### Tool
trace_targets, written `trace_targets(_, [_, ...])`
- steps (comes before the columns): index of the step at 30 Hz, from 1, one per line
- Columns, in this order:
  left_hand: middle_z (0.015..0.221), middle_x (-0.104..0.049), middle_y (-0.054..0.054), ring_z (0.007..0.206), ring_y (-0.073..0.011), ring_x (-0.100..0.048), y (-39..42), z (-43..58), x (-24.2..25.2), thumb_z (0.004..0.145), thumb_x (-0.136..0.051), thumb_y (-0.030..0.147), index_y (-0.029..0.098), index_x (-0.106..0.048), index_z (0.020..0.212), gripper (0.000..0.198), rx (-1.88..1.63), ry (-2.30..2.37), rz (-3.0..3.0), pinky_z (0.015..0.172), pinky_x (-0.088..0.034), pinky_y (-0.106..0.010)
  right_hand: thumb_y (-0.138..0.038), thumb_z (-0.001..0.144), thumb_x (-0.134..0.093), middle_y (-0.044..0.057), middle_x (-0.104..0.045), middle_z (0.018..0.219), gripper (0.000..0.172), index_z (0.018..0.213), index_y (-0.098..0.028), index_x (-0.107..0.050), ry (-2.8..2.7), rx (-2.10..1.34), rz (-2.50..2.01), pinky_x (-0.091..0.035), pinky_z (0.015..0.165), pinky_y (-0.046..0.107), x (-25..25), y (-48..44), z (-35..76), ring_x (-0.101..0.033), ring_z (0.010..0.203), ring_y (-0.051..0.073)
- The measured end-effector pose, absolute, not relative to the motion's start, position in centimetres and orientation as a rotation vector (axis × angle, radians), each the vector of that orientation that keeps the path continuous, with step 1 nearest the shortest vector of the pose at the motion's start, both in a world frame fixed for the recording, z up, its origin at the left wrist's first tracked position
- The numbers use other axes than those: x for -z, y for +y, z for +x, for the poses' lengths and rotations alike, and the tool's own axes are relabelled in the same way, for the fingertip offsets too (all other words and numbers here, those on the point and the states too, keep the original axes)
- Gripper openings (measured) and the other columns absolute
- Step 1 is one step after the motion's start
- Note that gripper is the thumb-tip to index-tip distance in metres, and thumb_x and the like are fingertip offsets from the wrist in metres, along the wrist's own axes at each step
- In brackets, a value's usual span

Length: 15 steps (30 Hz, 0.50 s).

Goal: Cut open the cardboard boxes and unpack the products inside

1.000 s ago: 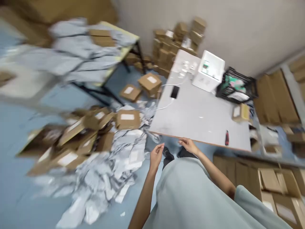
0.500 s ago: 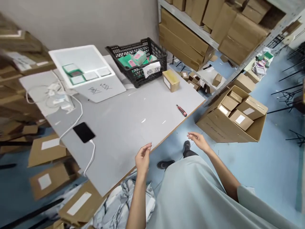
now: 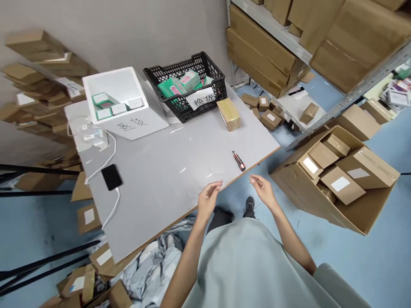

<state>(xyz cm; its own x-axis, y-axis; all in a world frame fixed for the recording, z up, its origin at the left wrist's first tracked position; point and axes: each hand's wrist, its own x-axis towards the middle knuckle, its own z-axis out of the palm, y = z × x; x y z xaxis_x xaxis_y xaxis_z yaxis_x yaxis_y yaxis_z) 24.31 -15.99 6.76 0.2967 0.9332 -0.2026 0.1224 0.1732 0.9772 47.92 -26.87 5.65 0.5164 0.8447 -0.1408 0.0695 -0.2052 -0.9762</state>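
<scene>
I stand at the near edge of a grey table (image 3: 167, 171). My left hand (image 3: 208, 199) hovers over that edge, fingers loosely curled and apart, holding nothing. My right hand (image 3: 263, 189) hangs just off the table's corner, fingers relaxed and apart, also holding nothing. A red and black utility knife (image 3: 238, 161) lies on the table a short way beyond both hands. Farther back sits a small taped cardboard box (image 3: 228, 114), next to a black plastic basket (image 3: 185, 85) with green and pink packs. A white foam box (image 3: 120, 100) stands to its left.
A black phone (image 3: 111, 176) on a white cable lies at the table's left. A large open carton (image 3: 337, 175) of small boxes sits on the floor at right, below metal shelving (image 3: 289, 38) with cartons. Stacked boxes (image 3: 38, 77) and grey mailer bags (image 3: 157, 269) lie at left.
My head has swung right from the pile of boxes and bags to face the table. Both hands stayed in front of me, drawing slightly closer together near the table edge.
</scene>
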Motion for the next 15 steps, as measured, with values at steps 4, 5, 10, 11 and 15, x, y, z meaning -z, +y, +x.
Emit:
trace_targets(4, [0.127, -0.085, -0.014, 0.132, -0.0348, -0.077, -14.0, 24.0, -6.6, 0.091, -0.077, 0.064, 0.025, -0.079, 0.092, 0.039, -0.826, 1.151, 1.273, 0.122, -0.056, -0.055, -0.065, 0.101, -0.07, 0.014, -0.086, 0.131, 0.05, 0.129, -0.025, -0.081, -0.868, -0.89, -1.587, -0.065, 0.108, 0.05, -6.0, -21.3, 48.8, -0.083, 0.119, 0.033])
trace_targets(5, [0.127, -0.085, -0.014, 0.131, -0.0349, -0.077, -13.4, 23.8, -6.4, 0.091, -0.078, 0.064, 0.025, -0.079, 0.095, 0.04, -0.825, 1.163, 1.258, 0.122, -0.056, -0.056, -0.065, 0.1, -0.07, 0.014, -0.086, 0.131, 0.051, 0.129, -0.025, -0.081, -0.881, -0.893, -1.583, -0.066, 0.107, 0.049, -6.1, -19.9, 48.9, -0.083, 0.118, 0.032])
trace_targets(10, [0.129, -0.084, -0.017, 0.133, -0.0353, -0.076, -9.7, 23.0, -6.4, 0.088, -0.081, 0.069, 0.024, -0.078, 0.098, 0.046, -0.816, 1.148, 1.202, 0.123, -0.055, -0.056, -0.066, 0.098, -0.072, 0.017, -0.085, 0.132, 0.053, 0.127, -0.023, -0.081, -0.916, -0.837, -1.614, -0.067, 0.104, 0.048, -7.0, -13.8, 48.9, -0.083, 0.112, 0.031])
trace_targets(11, [0.129, -0.084, -0.017, 0.132, -0.0353, -0.076, -8.9, 22.8, -6.6, 0.088, -0.081, 0.07, 0.024, -0.077, 0.096, 0.047, -0.812, 1.136, 1.201, 0.123, -0.055, -0.056, -0.067, 0.097, -0.072, 0.017, -0.084, 0.134, 0.054, 0.127, -0.023, -0.081, -0.915, -0.82, -1.628, -0.067, 0.103, 0.048, -7.2, -12.7, 48.8, -0.082, 0.113, 0.031])
trace_targets(15, [0.127, -0.084, -0.016, 0.127, -0.0339, -0.077, -5.8, 21.7, -7.8, 0.089, -0.08, 0.068, 0.025, -0.072, 0.087, 0.045, -0.8, 1.111, 1.19, 0.119, -0.057, -0.055, -0.07, 0.093, -0.075, 0.019, -0.08, 0.14, 0.06, 0.128, -0.022, -0.081, -0.901, -0.734, -1.7, -0.068, 0.101, 0.049, -7.5, -8.6, 48.7, -0.079, 0.119, 0.033])
